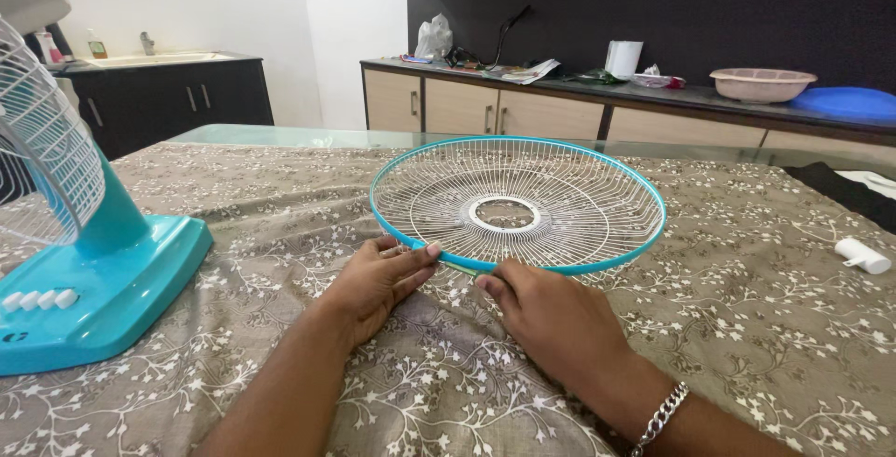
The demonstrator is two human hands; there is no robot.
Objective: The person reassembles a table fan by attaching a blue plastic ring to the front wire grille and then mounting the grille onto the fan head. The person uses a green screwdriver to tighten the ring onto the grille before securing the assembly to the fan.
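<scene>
**Hands grip a detached fan grille**

A round white wire fan grille (518,205) with teal rim lies on the floral tablecloth (747,326), already off its fan. At its 6 o'clock edge, left hand (378,280) and right hand (551,312) pinch the rim. The teal table fan (84,270) stands at 9 o'clock, rear guard mounted.

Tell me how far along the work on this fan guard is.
Done: the round guard with the teal rim is off the table fan and lies on the patterned cloth. In hand: the left hand and right hand both pinch its near rim. Left: the fan stands apart at the left, with another grille on it; the guard is not mounted.
</scene>
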